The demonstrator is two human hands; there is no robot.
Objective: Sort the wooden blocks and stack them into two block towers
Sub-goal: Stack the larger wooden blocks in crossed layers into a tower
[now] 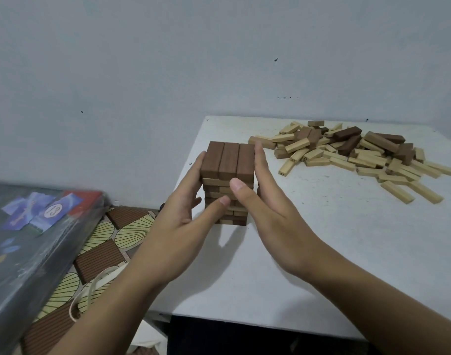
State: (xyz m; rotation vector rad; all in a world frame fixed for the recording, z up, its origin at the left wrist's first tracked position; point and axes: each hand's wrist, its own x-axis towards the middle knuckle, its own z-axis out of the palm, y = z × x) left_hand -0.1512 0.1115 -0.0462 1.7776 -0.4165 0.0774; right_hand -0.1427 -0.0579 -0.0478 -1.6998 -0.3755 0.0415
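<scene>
On the white table (322, 252), a loose pile of blocks (360, 155) lies far right of the block tower (228, 162), which stands near the left edge. The left hand (183, 221) and right hand (265, 201) flank the tower, straight fingers flat against its sides, thumbs touching its front.

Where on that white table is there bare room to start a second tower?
The widest bare patch of table lies near right, between the right hand and the loose block pile. That pile crowds the far right; the left hand and right hand flank the tower.
</scene>
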